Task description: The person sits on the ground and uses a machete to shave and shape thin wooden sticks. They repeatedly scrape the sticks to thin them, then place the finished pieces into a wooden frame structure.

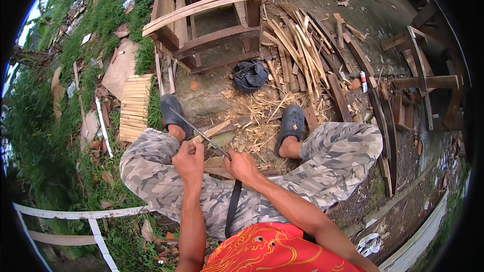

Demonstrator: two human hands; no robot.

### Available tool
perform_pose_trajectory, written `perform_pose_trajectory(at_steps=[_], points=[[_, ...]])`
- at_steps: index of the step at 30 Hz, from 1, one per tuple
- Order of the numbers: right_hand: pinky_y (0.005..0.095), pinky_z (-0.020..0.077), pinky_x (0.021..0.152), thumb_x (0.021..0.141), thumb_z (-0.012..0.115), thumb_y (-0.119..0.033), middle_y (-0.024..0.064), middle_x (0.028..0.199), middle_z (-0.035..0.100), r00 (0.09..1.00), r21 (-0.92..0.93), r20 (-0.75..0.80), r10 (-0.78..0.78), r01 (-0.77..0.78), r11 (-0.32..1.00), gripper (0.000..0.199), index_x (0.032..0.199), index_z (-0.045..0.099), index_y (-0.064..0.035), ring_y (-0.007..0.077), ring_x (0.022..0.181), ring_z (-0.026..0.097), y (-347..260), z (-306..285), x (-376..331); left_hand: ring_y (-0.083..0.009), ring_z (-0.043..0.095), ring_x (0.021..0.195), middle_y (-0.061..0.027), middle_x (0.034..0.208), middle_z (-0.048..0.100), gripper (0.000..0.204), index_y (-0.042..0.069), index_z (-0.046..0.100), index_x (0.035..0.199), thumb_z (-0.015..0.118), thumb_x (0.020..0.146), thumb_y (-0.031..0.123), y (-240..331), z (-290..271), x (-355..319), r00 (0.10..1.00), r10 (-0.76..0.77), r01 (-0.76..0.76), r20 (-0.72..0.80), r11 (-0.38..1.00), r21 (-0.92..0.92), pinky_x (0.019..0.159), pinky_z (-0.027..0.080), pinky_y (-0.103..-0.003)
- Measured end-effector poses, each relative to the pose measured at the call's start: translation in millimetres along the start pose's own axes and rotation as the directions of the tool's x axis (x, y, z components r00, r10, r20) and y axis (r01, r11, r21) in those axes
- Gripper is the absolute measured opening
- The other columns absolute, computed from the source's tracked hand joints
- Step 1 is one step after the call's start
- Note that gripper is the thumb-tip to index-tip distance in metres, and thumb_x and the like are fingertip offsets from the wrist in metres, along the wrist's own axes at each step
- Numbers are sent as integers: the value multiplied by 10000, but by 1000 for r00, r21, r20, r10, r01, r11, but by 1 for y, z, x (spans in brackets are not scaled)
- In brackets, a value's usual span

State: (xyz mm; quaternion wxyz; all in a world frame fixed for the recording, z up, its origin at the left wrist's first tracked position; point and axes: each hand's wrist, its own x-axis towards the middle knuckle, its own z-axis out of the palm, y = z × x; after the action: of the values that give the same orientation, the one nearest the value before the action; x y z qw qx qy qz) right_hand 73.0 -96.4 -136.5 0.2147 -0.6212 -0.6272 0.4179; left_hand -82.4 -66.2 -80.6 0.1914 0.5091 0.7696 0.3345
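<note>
From here I can see both of the seated person's hands working low between the knees. The right hand [244, 167] is clamped around the near end of a long, thin, dark blade [201, 134], which slants up and to the left, its far end by the left grey clog [174, 113]; I can't tell whether they touch. The left hand [188, 162] is curled into a fist just left of the blade; what sits inside its fingers I can't make out. The 2 hands are near each other but apart. Just past the left fist there's a pale wood offcut [218, 127], and curly shavings [257, 133] litter the ground between the 2 feet.

Beyond the feet, a crumpled black bag [250, 76] lies beside a wooden-handled tool [275, 76]. A wooden furniture frame [216, 40] stands behind them, with pale strips [201, 11] laid across its near top edge. To its right sprawls a heap of split wood strips [302, 45]; a slatted panel [135, 112] lies on the left near the grass [96, 30].
</note>
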Motion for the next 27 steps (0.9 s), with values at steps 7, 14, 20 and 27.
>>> perform_pose_trajectory(at_steps=[7, 14, 20, 27], points=[[558, 541, 717, 924, 567, -240, 298, 743, 665, 986, -43, 142, 86, -81, 996, 274, 970, 660, 13, 498, 743, 668, 9, -10, 5, -247, 761, 719, -179, 758, 741, 220, -56, 733, 937, 722, 865, 152, 1, -1, 1, 1000, -25, 25, 13, 999, -45, 673, 586, -337], [565, 531, 666, 916, 588, -235, 281, 685, 645, 994, 24, 91, 61, -64, 998, 234, 933, 662, -13, 499, 688, 651, 8, -10, 7, -242, 762, 727, -183, 762, 742, 220, -66, 731, 944, 722, 874, 143, 2, 1, -1, 1000, -3, 3, 19, 1000, 0, 679, 591, -333], [568, 523, 650, 918, 593, -225, 274, 668, 636, 998, 46, 46, 50, -52, 998, 225, 927, 655, -8, 495, 666, 645, -2, -2, 7, -241, 763, 731, -181, 766, 744, 214, -66, 731, 940, 720, 882, 140, 4, 0, -1, 999, 39, -39, 14, 999, 1, 673, 589, -329], [563, 523, 644, 910, 606, -225, 268, 667, 638, 992, -5, -47, 116, -117, 993, 216, 883, 630, -13, 490, 665, 645, 3, 0, 4, -179, 743, 723, -151, 787, 750, 221, -80, 731, 959, 726, 880, 126, 5, 0, -4, 999, 9, -9, 34, 1000, 18, 675, 572, -294]])
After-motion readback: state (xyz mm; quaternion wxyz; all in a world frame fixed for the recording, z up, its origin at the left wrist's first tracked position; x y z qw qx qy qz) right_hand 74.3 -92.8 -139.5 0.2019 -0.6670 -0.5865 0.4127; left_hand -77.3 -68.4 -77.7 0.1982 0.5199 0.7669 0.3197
